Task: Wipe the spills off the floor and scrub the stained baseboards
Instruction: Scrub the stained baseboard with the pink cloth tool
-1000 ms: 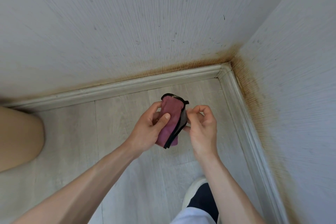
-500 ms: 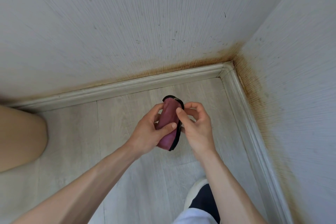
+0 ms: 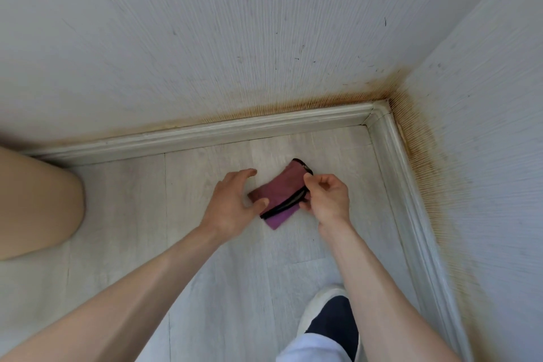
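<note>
A folded purple cloth with a black edge is held above the pale wood floor near the room's corner. My right hand pinches the cloth's right side at the black edge. My left hand is spread, its thumb touching the cloth's left side and its fingers straight beside it. Pale baseboards run along the back wall and the right wall. Brown-orange stains spread on the wallpaper just above both baseboards, heaviest at the corner.
My bare left knee is at the left edge, close to the back baseboard. My right foot in a white shoe with a dark sock stands on the floor near the right baseboard. Floor boards lie between knee and foot.
The cloth has turned from upright to lying slanted and flatter. My left hand has let go its grip and spread open; my right hand now pinches the cloth's right edge.
</note>
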